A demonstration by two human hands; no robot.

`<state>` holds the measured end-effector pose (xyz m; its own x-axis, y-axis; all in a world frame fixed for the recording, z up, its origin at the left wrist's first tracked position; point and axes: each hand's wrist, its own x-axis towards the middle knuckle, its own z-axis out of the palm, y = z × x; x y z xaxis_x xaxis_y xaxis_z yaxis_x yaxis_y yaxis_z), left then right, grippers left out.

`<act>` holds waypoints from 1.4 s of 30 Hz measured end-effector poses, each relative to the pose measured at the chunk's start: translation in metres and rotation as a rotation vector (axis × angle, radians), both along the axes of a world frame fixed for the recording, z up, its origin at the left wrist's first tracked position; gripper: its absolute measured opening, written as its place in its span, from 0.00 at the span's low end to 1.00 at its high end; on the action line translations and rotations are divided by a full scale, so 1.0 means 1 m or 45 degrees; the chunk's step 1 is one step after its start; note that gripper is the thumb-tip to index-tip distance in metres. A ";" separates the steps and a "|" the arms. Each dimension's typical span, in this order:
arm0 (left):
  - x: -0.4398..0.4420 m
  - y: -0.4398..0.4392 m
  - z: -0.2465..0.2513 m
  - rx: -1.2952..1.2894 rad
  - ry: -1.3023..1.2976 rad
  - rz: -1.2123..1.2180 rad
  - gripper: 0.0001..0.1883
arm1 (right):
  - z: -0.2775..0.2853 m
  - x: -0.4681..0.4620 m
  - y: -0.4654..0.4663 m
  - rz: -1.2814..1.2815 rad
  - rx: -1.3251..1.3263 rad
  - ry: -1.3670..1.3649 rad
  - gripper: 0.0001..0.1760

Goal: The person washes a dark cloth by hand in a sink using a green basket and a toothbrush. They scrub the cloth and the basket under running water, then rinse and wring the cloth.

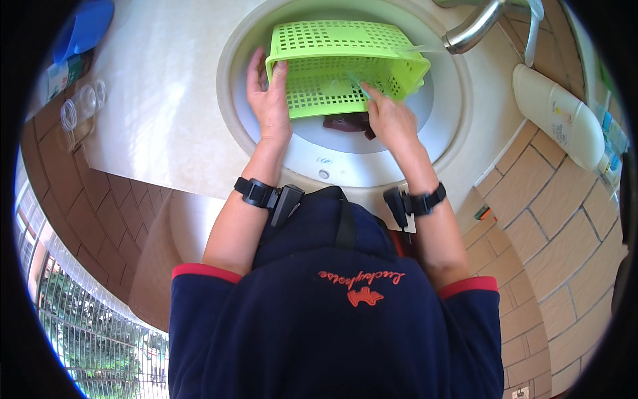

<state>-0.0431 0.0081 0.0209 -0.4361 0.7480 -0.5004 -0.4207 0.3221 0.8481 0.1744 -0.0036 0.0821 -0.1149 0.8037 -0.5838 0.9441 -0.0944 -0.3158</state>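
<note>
A lime-green perforated plastic basket (339, 37) is tipped on its side over the white washbasin (304, 154), its open side facing me. My left hand (269, 99) grips the basket's left rim, thumb inside and fingers behind the end wall. My right hand (391, 117) reaches to the basket's opening and holds a small brush (366, 92) with a light teal handle; its bristle end lies against the inner wall and is partly blurred. Below the basket, a dark maroon cloth-like item (346, 122) lies in the basin, partly covered by the basket and my right hand.
Water runs from the metal faucet (471, 30) onto the basket's right end. A pale green bottle (558, 117) stands on the counter's right side. On the left are a clear plastic jar (82, 107) and a blue plastic container (87, 30). Tiled walls flank the counter (149, 114).
</note>
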 end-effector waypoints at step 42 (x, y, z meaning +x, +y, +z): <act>0.005 0.013 -0.001 -0.009 0.022 0.013 0.38 | 0.011 0.016 -0.013 -0.096 -0.030 -0.049 0.22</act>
<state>-0.0381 0.0216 0.0196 -0.4527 0.7396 -0.4980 -0.4091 0.3240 0.8530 0.1903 -0.0166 0.0936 -0.0315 0.7951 -0.6056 0.9454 -0.1729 -0.2762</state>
